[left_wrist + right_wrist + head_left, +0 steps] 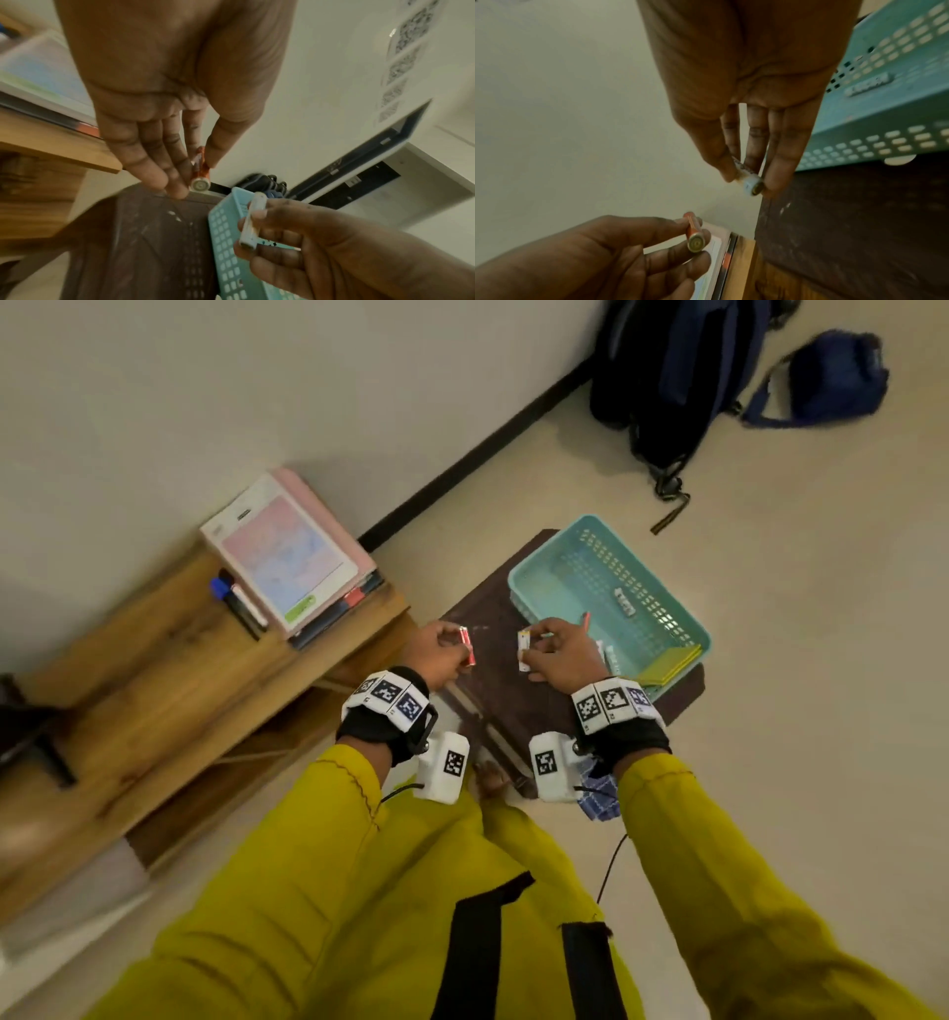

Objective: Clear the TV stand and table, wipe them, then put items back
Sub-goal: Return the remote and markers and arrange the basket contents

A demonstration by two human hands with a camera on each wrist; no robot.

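The left hand is pinching a red battery, the right hand a white battery; books are sitting beyond the left hand, so putting back looks partly done.

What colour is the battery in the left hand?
Orange-red, seen best in the left wrist view: battery pinched by the left hand.

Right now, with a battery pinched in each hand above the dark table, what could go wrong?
Both grips are fingertip pinches: the left hand on the red battery and the right hand on the white battery. Either could slip and roll off the dark table. The teal basket partly overhangs the table edge; a nudge might tip it.
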